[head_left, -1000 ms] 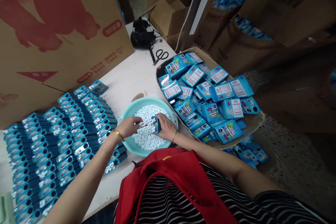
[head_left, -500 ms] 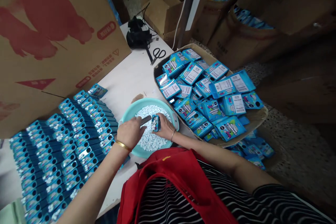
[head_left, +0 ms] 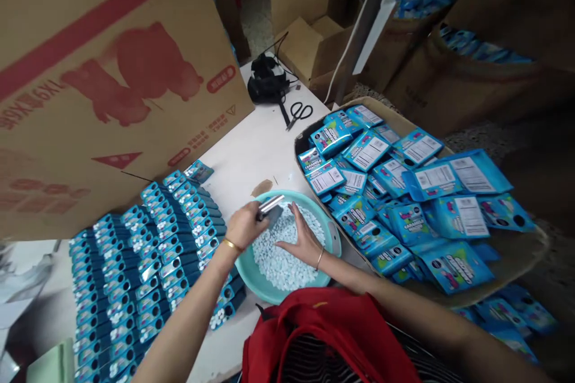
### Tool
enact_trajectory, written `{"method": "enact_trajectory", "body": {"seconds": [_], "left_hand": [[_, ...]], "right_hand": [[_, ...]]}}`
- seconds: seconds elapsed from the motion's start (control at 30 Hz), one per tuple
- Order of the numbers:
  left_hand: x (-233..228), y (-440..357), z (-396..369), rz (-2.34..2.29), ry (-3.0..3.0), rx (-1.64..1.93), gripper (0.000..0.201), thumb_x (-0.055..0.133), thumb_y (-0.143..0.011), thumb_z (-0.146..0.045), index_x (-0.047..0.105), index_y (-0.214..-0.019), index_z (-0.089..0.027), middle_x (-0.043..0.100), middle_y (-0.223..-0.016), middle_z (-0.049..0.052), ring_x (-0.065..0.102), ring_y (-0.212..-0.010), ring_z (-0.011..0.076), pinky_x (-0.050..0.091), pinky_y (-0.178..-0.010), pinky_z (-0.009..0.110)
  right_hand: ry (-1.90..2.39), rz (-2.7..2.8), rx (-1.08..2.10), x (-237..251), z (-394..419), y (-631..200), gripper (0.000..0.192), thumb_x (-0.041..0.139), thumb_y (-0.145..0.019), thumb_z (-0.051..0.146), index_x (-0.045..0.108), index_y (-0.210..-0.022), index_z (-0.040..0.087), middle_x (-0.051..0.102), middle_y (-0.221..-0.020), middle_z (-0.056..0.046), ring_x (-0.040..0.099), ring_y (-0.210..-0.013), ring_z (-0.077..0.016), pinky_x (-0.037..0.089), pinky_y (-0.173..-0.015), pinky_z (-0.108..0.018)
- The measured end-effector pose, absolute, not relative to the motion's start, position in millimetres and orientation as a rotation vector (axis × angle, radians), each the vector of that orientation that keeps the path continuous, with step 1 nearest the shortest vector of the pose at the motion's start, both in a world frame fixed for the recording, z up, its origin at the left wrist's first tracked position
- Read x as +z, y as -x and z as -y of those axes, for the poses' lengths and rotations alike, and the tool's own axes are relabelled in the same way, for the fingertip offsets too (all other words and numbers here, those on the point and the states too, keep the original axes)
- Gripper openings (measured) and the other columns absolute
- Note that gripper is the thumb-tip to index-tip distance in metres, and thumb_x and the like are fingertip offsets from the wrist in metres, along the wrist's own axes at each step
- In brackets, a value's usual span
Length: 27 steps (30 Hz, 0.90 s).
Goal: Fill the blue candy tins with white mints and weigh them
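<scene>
My left hand (head_left: 245,227) is closed around a shiny metal scoop (head_left: 272,204) over the left part of a turquoise basin (head_left: 249,278). A darker bluish shape lies just under the scoop, and I cannot make out what it is. My right hand (head_left: 308,244) is over the basin's right side, empty, with thumb and fingers spread apart. Small pale-blue candies (head_left: 283,269) fill the basin below both hands. Left of the basin, rows of blue candy boxes (head_left: 171,239) stand packed together, white candies showing at the ends of many.
A large carton (head_left: 135,149) stands behind the rows. To the right, a cardboard tray (head_left: 516,263) is heaped with blue boxes (head_left: 413,221). Scissors (head_left: 299,114) and a black device (head_left: 268,81) lie on the white table (head_left: 238,167). Cartons with more blue packs are behind.
The small candy-filled box is no longer in my right hand, whose fingers have spread. My left hand still holds the scoop, now turned more flat. The view has shifted left.
</scene>
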<state>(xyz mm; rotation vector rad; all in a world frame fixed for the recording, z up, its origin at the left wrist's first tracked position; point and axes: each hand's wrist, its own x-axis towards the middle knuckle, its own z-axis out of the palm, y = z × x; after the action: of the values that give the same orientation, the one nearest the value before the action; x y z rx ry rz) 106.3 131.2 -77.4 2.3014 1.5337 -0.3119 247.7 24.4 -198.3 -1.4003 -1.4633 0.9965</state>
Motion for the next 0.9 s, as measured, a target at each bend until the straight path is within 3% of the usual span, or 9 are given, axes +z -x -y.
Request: {"method": "enact_trajectory", "body": {"seconds": [0.17, 0.37, 0.47, 0.53, 0.63, 0.7, 0.8, 0.9], "left_hand": [[-65.5, -44.4, -232.7, -1.679, -2.468, -0.246, 0.029, 0.058, -0.079, -0.032, 0.059, -0.103, -0.016, 0.065, -0.092, 0.006, 0.058, -0.083, 0.0174, 0.041, -0.072, 0.024], [-104.6, 17.1, -317.6, -1.855, -2.372, -0.338, 0.034, 0.062, -0.078, -0.024, 0.058, -0.110, -0.012, 0.063, -0.092, 0.003, 0.054, -0.084, 0.0161, 0.042, -0.080, 0.028], [-127.3, 30.1, -330.0, -1.893, -2.287, -0.380, 0.031, 0.061, -0.079, -0.023, 0.060, -0.108, -0.011, 0.061, -0.088, 0.001, 0.055, -0.086, 0.0164, 0.042, -0.083, 0.027], [-134.6, 31.0, -325.4, -1.930, -2.257, -0.352, 0.034, 0.057, -0.082, -0.025, 0.057, -0.114, -0.011, 0.060, -0.096, 0.003, 0.055, -0.091, 0.0169, 0.041, -0.085, 0.027], [-130.3, 22.9, -289.5, -2.025, -2.246, -0.232, 0.047, 0.054, -0.086, -0.034, 0.047, -0.126, -0.011, 0.056, -0.114, 0.007, 0.053, -0.098, 0.0175, 0.040, -0.085, 0.026], [-120.8, 14.5, -242.2, -2.061, -2.226, -0.186, 0.041, 0.050, -0.087, -0.043, 0.052, -0.115, -0.012, 0.060, -0.100, 0.006, 0.055, -0.088, 0.0165, 0.041, -0.077, 0.025], [-109.0, 3.4, -148.8, -2.005, -2.137, -0.265, 0.033, 0.049, -0.085, -0.050, 0.057, -0.079, -0.018, 0.055, -0.061, 0.000, 0.053, -0.059, 0.0155, 0.036, -0.058, 0.025], [-113.2, -4.6, -66.3, -1.961, -1.894, -0.379, 0.031, 0.046, -0.085, -0.049, 0.056, -0.079, -0.021, 0.058, -0.062, 0.002, 0.058, -0.062, 0.0199, 0.035, -0.058, 0.026]], "right_hand": [[1.375, 1.597, 0.929, -195.5, -28.7, -255.3, 0.060, 0.061, -0.085, 0.038, 0.037, -0.138, 0.024, 0.045, -0.138, -0.014, 0.038, -0.134, -0.0277, 0.037, -0.110, -0.051], [1.439, 1.650, 0.893, -192.7, -14.5, -279.0, 0.037, 0.055, -0.088, 0.030, 0.052, -0.124, 0.021, 0.055, -0.126, -0.014, 0.045, -0.127, -0.0282, 0.042, -0.105, -0.051], [1.540, 1.605, 1.014, -184.0, -0.8, -296.0, 0.023, 0.051, -0.090, 0.030, 0.058, -0.109, 0.021, 0.062, -0.107, -0.012, 0.058, -0.105, -0.0256, 0.050, -0.092, -0.045], [1.619, 1.595, 1.199, -178.7, 10.3, -307.3, 0.016, 0.049, -0.090, 0.033, 0.059, -0.096, 0.022, 0.064, -0.089, -0.008, 0.062, -0.084, -0.0218, 0.054, -0.076, -0.038], [1.782, 1.599, 1.447, -176.3, 27.3, -320.4, 0.023, 0.051, -0.086, 0.039, 0.055, -0.099, 0.020, 0.058, -0.067, 0.000, 0.058, -0.059, -0.0190, 0.050, -0.057, -0.033], [1.851, 1.582, 1.438, -178.3, 37.2, -325.3, 0.044, 0.053, -0.083, 0.038, 0.047, -0.121, 0.016, 0.060, -0.068, -0.002, 0.059, -0.057, -0.0205, 0.050, -0.058, -0.034], [1.790, 1.577, 1.240, -184.5, 50.5, -327.9, 0.075, 0.054, -0.082, 0.034, 0.021, -0.146, 0.011, 0.064, -0.106, -0.018, 0.066, -0.084, -0.0283, 0.053, -0.076, -0.043], [1.742, 1.598, 1.154, -195.6, 65.3, -328.4, 0.089, 0.055, -0.081, 0.035, 0.003, -0.150, 0.011, 0.041, -0.142, -0.024, 0.057, -0.114, -0.0367, 0.050, -0.089, -0.052]]}}
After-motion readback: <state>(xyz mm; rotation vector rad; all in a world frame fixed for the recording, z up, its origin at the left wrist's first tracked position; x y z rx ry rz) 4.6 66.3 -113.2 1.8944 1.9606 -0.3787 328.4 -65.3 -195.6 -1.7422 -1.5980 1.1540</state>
